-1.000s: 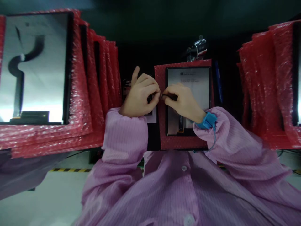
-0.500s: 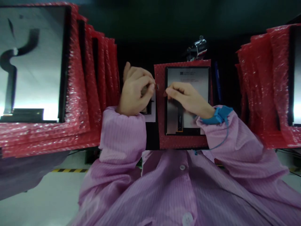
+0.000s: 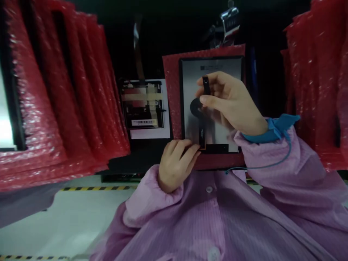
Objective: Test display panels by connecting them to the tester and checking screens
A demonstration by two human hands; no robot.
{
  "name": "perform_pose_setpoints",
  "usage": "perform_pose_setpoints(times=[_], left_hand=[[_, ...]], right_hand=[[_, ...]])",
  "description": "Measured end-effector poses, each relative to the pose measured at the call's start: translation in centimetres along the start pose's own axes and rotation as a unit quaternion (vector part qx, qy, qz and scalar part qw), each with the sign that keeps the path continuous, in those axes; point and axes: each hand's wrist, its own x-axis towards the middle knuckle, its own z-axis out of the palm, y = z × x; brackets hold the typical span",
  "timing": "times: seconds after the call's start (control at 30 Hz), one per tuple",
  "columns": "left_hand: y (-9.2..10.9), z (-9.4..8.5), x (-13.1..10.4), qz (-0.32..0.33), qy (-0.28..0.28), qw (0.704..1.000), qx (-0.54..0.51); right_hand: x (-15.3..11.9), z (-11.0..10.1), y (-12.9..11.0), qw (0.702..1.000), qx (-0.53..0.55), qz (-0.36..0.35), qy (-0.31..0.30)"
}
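Observation:
A grey display panel with a black frame lies on a red bubble-wrap sheet in front of me. My right hand hovers over the panel and pinches the free end of its black flex cable, which bends up in a loop. My left hand rests with its fingers on the panel's lower left corner, beside the foot of the cable. A blue wrist strap with a cord sits on my right wrist. Both arms wear pink sleeves.
A small fixture with tape strips and a barcode label sits left of the panel. Stacks of red bubble-wrapped panels stand at the left and right. A chrome counter stands behind the panel.
My left hand left the spot beside the fixture and dropped to the panel's lower left corner. My right hand now lifts the flex cable end. The view moved closer and shifted left.

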Motion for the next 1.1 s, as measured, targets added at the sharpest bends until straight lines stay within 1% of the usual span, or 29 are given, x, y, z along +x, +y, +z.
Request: perform_pose_setpoints(times=[0.07, 0.17, 0.37, 0.47, 0.53, 0.63, 0.77, 0.87, 0.93, 1.03, 1.1], left_hand=[[0.1, 0.4, 0.1, -0.012, 0.008, 1.0, 0.021], [0.5, 0.3, 0.6, -0.014, 0.004, 0.999, 0.052], [1.3, 0.1, 1.1, -0.025, -0.04, 0.996, 0.073], [1.6, 0.4, 0.9, -0.039, -0.027, 0.996, 0.076], [1.8, 0.6, 0.8, -0.052, -0.019, 0.995, 0.084], [2.1, 0.8, 0.9, -0.065, -0.026, 0.993, 0.091], [2.1, 0.8, 1.0, -0.069, -0.026, 0.993, 0.093], [1.9, 1.1, 0.5, -0.073, -0.003, 0.995, 0.066], [1.7, 1.5, -0.1, -0.08, 0.037, 0.996, 0.031], [1.4, 2.2, -1.0, -0.078, 0.103, 0.992, -0.003], [1.3, 2.5, -1.4, -0.057, 0.125, 0.991, -0.006]], right_hand=[[-0.1, 0.1, 0.1, 1.0, -0.015, -0.005, -0.009], [-0.2, 0.1, 0.1, 0.999, -0.049, -0.008, -0.008], [-0.2, 0.3, -0.1, 0.989, -0.147, -0.017, -0.007], [-0.2, 0.5, 0.0, 0.982, -0.187, -0.022, -0.013], [-0.4, 0.7, 0.0, 0.979, -0.2, -0.019, -0.025], [-0.7, 0.8, -0.2, 0.973, -0.226, -0.009, -0.047], [-1.1, 0.8, -0.5, 0.949, -0.306, -0.004, -0.079], [-1.5, 0.6, -0.5, 0.934, -0.338, -0.027, -0.112], [-1.9, 0.5, -0.4, 0.936, -0.328, -0.036, -0.123], [-2.5, 0.4, 0.0, 0.947, -0.3, -0.031, -0.107], [-2.7, 0.3, 0.1, 0.962, -0.26, -0.022, -0.08]])
